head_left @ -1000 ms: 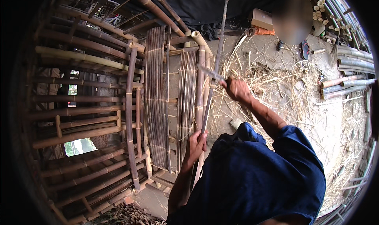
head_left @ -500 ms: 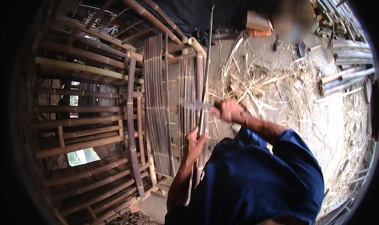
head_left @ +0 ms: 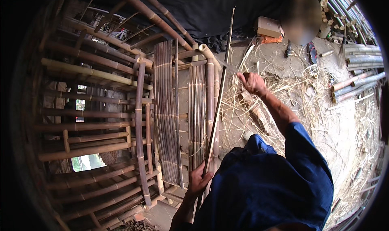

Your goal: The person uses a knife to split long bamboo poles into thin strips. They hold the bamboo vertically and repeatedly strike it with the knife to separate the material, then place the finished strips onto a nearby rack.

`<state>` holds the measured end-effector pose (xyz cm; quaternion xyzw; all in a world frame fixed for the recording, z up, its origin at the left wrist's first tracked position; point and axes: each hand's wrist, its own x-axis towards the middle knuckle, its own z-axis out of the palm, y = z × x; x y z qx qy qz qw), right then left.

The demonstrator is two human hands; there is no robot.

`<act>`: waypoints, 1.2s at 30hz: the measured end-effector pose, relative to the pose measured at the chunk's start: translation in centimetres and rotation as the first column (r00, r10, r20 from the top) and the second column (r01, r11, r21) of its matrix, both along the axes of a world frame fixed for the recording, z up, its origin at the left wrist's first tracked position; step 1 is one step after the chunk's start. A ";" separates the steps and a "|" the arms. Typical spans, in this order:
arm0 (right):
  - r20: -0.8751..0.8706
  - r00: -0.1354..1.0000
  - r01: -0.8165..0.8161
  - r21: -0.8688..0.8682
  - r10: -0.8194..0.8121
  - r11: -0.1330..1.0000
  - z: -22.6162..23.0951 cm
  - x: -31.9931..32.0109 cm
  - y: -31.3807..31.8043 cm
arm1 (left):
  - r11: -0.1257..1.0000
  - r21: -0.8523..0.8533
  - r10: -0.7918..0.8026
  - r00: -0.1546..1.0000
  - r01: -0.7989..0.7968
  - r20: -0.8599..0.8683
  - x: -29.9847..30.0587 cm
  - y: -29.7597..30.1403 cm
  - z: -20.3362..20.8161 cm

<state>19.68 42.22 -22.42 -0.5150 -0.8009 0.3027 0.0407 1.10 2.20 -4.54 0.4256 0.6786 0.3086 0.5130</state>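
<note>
A long, thin bamboo strip runs from beside my body toward the far end, slanting slightly right. My left hand is closed round its near part, thumb along the strip. My right hand is in a fist round the handle of a knife, out over the floor to the right. Motion smears the blade, which points left across the strip's far part; whether it touches the strip I cannot tell. The handle is mostly hidden by my fingers.
Left of the strip stands a bamboo frame with a panel of dark slats and a narrower row of slats. Pale shavings litter the floor. Farther off are a cardboard box, a sandal and stacked bamboo poles.
My right hand and the knife have moved away from me and rightward, toward the strip's far end. My left hand, still gripping the strip, sits nearer my body.
</note>
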 end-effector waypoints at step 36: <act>-0.260 0.950 -0.071 0.358 0.172 0.931 7.5 -4.8 -4.2 | 0.929 0.103 0.331 0.923 -0.355 0.197 0.3 5.8 -1.8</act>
